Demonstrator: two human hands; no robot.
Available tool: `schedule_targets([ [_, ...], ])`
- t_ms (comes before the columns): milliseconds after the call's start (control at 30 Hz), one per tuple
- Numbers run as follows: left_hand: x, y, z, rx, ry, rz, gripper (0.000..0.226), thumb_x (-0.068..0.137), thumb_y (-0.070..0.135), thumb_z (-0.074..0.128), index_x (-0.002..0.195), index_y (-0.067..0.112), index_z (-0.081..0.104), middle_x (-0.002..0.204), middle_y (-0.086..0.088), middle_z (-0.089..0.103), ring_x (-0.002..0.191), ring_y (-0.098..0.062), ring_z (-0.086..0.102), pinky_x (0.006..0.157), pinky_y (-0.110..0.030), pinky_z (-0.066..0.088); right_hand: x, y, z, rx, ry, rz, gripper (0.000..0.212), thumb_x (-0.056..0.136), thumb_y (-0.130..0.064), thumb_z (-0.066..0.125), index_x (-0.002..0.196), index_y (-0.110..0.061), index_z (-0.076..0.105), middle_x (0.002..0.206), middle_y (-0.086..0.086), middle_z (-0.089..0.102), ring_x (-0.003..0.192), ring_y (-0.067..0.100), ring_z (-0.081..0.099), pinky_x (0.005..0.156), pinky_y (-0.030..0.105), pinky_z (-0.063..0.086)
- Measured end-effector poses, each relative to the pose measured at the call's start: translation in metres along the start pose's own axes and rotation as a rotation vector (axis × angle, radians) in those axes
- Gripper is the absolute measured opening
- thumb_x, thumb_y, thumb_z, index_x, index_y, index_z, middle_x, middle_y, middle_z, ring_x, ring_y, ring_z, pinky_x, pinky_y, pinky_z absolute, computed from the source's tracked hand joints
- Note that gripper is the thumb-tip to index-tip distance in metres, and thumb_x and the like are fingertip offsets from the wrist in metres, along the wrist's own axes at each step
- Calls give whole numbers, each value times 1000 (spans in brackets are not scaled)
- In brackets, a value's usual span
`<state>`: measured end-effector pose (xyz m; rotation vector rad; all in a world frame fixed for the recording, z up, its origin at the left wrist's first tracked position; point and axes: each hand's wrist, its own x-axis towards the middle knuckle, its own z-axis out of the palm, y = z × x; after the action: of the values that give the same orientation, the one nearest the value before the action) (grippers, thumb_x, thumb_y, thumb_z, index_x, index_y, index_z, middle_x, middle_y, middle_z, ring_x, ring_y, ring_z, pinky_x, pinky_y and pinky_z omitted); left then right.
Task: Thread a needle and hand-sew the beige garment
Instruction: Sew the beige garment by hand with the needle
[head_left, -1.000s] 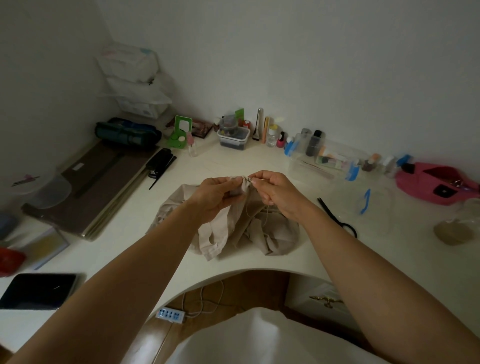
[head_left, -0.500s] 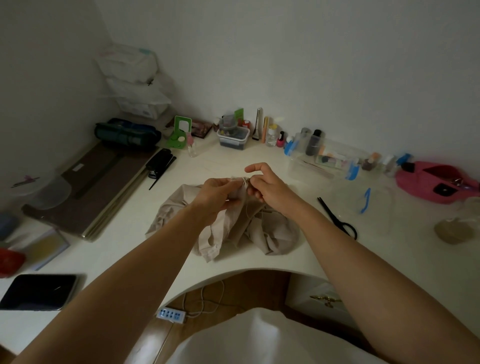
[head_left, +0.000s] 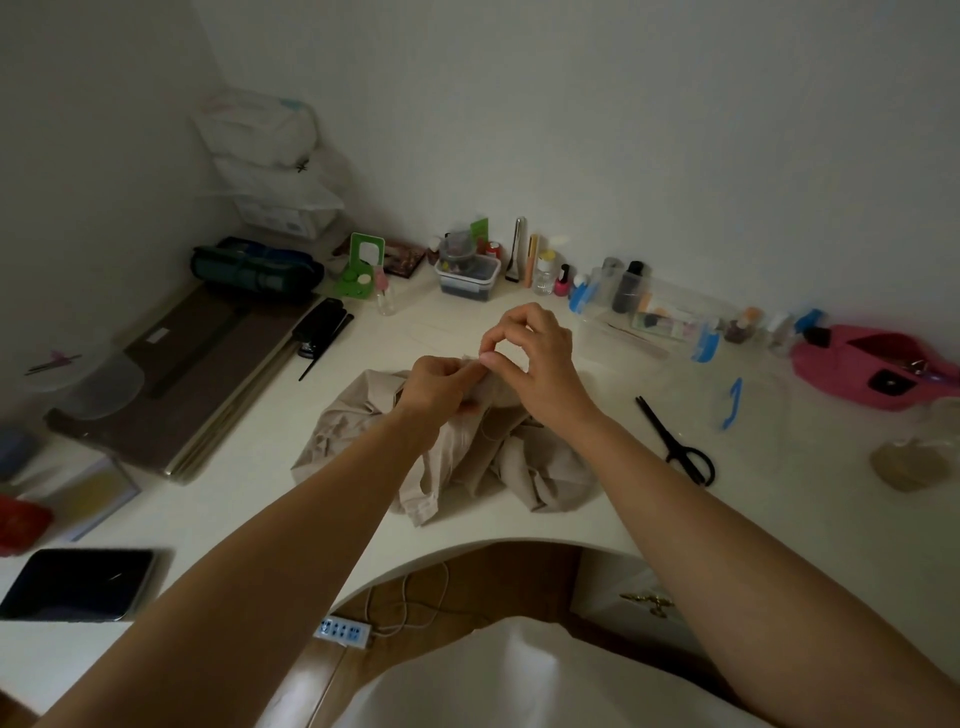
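Head view: the left hand (head_left: 436, 387) clamps a raised fold of the garment (head_left: 545, 467), fingers curled. The right hand (head_left: 535, 358) pinches thumb to forefinger on the fold's peak, its other fingers arched. Any needle is too small to see. The soft, crumpled beige cloth is heaped on the desk (head_left: 234, 493), widest left to right. Black scissors (head_left: 675, 441) lie to its right.

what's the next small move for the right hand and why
Probably draw the right hand away to pull the stitch through: its thumb and forefinger meet at the fold of garment that the left hand pinches. What they hold is too small to see.
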<state>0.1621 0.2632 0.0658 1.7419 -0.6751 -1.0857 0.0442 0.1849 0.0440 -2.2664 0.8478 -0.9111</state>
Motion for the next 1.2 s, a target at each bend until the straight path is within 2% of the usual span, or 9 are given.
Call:
schedule_targets([
  [167, 6, 6, 3, 37, 37, 52, 21, 95, 23, 59, 75, 16, 65, 74, -7, 63, 64, -17, 56, 66, -30, 53, -3, -5, -1, 184, 120, 40, 9, 97, -24, 57, 95, -15, 61, 96, -6, 65, 100, 12, 59, 102, 39, 38],
  [333, 17, -2, 0, 90, 169, -1, 23, 93, 22, 60, 71, 16, 62, 70, -5, 61, 65, -18, 57, 74, -34, 56, 6, -18, -18, 469, 282, 125, 9, 103, -14, 47, 95, -17, 52, 88, 5, 68, 91, 19, 67, 91, 24, 50],
  [400, 20, -7, -3, 56, 189, -19, 25, 94, 20, 60, 69, 16, 61, 70, -5, 60, 63, -16, 56, 70, -31, 55, 13, -9, -29, 632, 459, 295, 12, 105, -18, 40, 97, -21, 49, 81, 1, 67, 83, 18, 69, 90, 29, 54],
  [500, 22, -8, -8, 37, 210, -14, 22, 93, 21, 61, 72, 12, 62, 73, -6, 60, 70, -20, 57, 79, -40, 56, 17, 22, -50, 842, 874, 594, 11, 106, -15, 34, 101, -14, 43, 72, 1, 49, 50, 7, 53, 63, 28, 53],
  [633, 24, -11, -10, 2, 249, 2, 18, 92, 23, 62, 80, 10, 65, 74, -6, 61, 76, -23, 58, 82, -46, 56, 14, 42, -67, 596, 1176, 766, 8, 104, -14, 36, 103, -10, 43, 81, -5, 48, 63, 2, 47, 61, 13, 41],
  [700, 24, -10, -9, -21, 246, 12, 17, 91, 23, 64, 84, 9, 69, 76, -5, 63, 76, -21, 60, 82, -44, 57, 11, 36, -63, 478, 1026, 755, 5, 101, -12, 42, 99, -11, 47, 80, -9, 48, 67, 0, 47, 60, 12, 39],
  [833, 24, -9, -7, -58, 215, 40, 14, 90, 23, 67, 78, 16, 69, 79, -3, 67, 79, -19, 64, 81, -38, 58, 8, 9, -39, 354, 219, 577, 8, 96, -20, 60, 100, -14, 60, 77, -6, 56, 64, 6, 49, 59, 13, 43],
  [900, 23, -9, -6, -69, 200, 57, 13, 90, 21, 67, 78, 16, 69, 79, -3, 67, 78, -18, 65, 80, -38, 59, 9, -1, -27, 266, -28, 458, 10, 92, -23, 67, 100, -17, 65, 65, -5, 52, 56, 7, 44, 57, 17, 43],
  [1200, 15, -8, -9, -132, 101, 102, 8, 88, 13, 68, 81, 8, 69, 75, -6, 66, 65, -10, 65, 61, -19, 57, 12, -14, 7, 14, -115, 354, 7, 89, -27, 71, 90, -23, 66, 57, -6, 46, 53, 8, 39, 57, 25, 37],
])
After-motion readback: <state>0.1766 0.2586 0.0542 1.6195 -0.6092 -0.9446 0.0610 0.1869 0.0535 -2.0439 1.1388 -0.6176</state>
